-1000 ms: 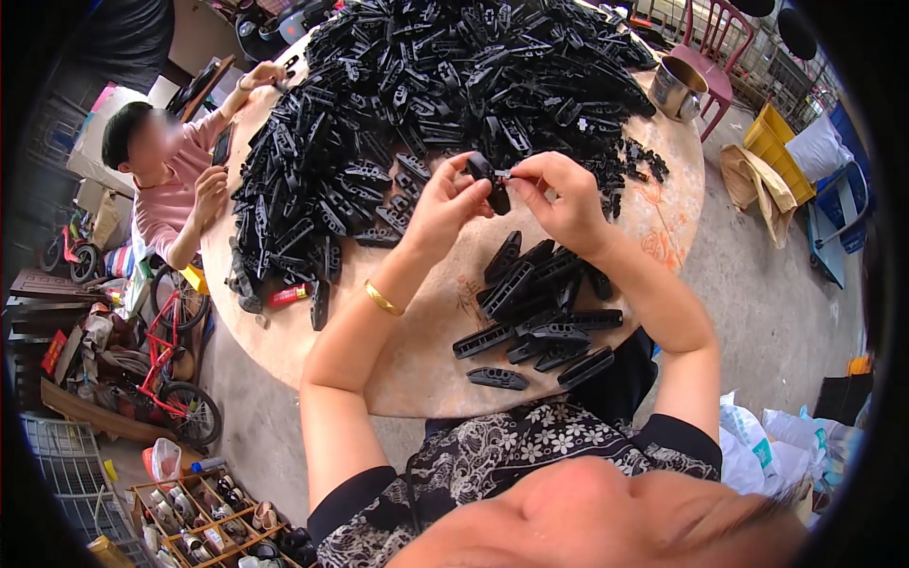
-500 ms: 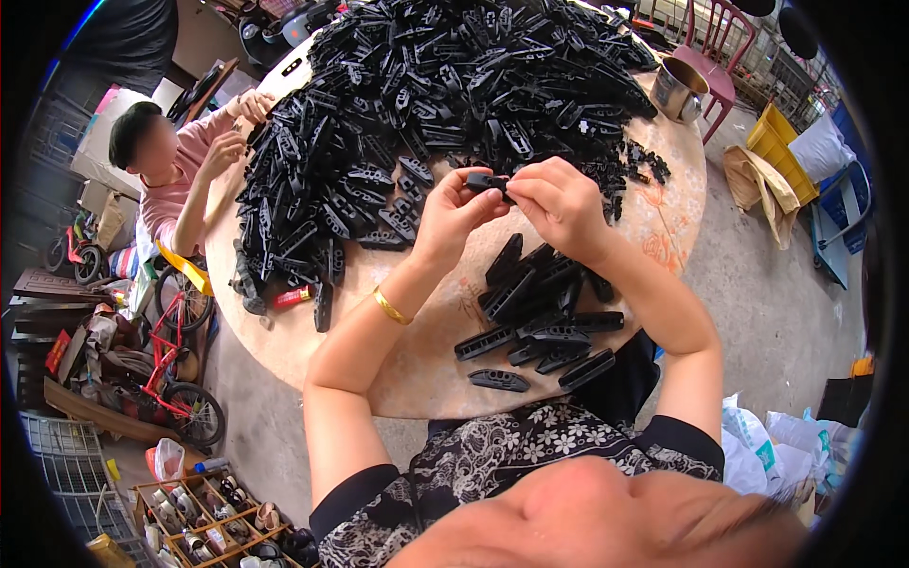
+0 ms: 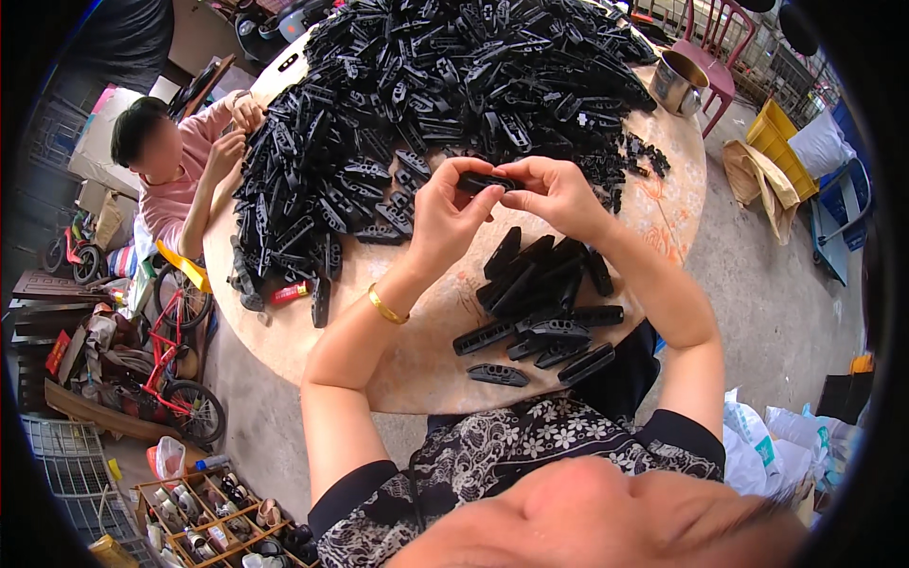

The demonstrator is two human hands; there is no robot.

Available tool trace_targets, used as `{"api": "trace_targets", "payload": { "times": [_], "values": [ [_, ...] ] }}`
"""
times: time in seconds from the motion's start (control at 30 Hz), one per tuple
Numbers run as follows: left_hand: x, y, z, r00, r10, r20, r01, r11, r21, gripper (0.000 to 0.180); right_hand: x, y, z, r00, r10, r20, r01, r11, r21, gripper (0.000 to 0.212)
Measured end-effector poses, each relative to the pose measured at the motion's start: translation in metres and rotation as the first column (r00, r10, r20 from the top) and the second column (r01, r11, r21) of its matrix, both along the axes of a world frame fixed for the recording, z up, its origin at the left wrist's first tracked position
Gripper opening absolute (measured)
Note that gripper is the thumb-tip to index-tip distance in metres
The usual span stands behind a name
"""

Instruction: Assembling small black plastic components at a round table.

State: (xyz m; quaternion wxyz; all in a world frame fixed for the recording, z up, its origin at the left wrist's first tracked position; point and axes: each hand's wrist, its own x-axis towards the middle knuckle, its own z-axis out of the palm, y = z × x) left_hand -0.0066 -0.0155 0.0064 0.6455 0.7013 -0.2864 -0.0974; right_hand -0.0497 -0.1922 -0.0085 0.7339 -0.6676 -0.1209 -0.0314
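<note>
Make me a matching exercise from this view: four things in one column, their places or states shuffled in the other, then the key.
Things
1. Left hand and right hand
2. Smaller pile of black pieces
3. Metal pot
4. Gold bangle

Places or states
A. Around the left forearm
B. Near the far right edge of the round table
C. Both holding one black plastic piece
D. On the table, between the forearms

Pairs: 1-C, 2-D, 3-B, 4-A

Gold bangle [image 3: 383,309], black floral top [image 3: 485,441].
</note>
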Motion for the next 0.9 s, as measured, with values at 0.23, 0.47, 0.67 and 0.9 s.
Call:
{"api": "trace_targets", "payload": {
  "times": [0.23, 0.47, 0.67, 0.9],
  "values": [
    [-0.020, 0.009, 0.042, 0.968, -0.221, 0.123, 0.183, 0.947, 0.263, 0.060, 0.015, -0.016, -0.004, 0.964, 0.244, -0.103, -0.222, 0.957, 0.186, 0.037],
    [-0.046, 0.003, 0.043, 0.826, -0.448, 0.342, 0.278, 0.852, 0.444, 0.042, 0.024, 0.008, -0.031, 0.897, 0.221, 0.383, 0.102, 0.739, -0.666, 0.024],
    [0.050, 0.031, -0.004, 0.644, -0.028, 0.765, -0.551, 0.676, 0.489, 0.037, 0.020, 0.008, -0.034, 0.872, 0.146, 0.468, 0.236, 0.712, -0.662, 0.010],
    [0.064, 0.039, -0.011, 0.771, -0.112, 0.627, -0.487, 0.532, 0.693, 0.043, 0.014, 0.015, -0.023, 0.969, -0.013, 0.246, 0.182, 0.711, -0.679, 0.011]
  ]
}}
